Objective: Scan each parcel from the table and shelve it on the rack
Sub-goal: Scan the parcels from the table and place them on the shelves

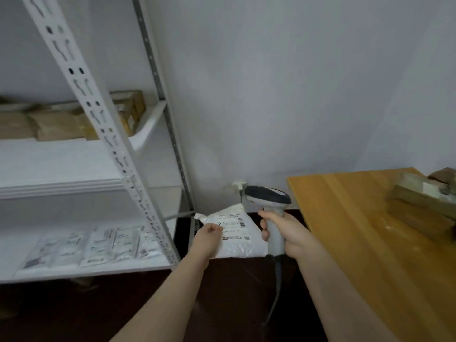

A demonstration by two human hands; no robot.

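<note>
Left hand grips the parcel at its left edge, thumb on top; the fingers under it are hidden. Parcel is a white poly bag, held roughly flat in the gap between rack and table, over the dark floor. Its label faces up, barcode on the far right part of it.

Right hand is closed round the scanner handle, fingers wrapped on the handle's left side. Scanner is upright, head at the top and pointing left, sitting just above the parcel's far right corner. The handle overlaps the parcel's right edge in view; can't tell if they touch. Cable hangs from the handle base toward the floor.

So the parcel sits between the two hands: left hand on its left edge, right hand and scanner just at its right edge.

Rack is on the left: brown packs on the middle shelf, white bags laid in a row on the lower shelf. Table is on the right, wood top, with a brown stack at its far right edge, well apart from both hands. Plain wall behind.
</note>
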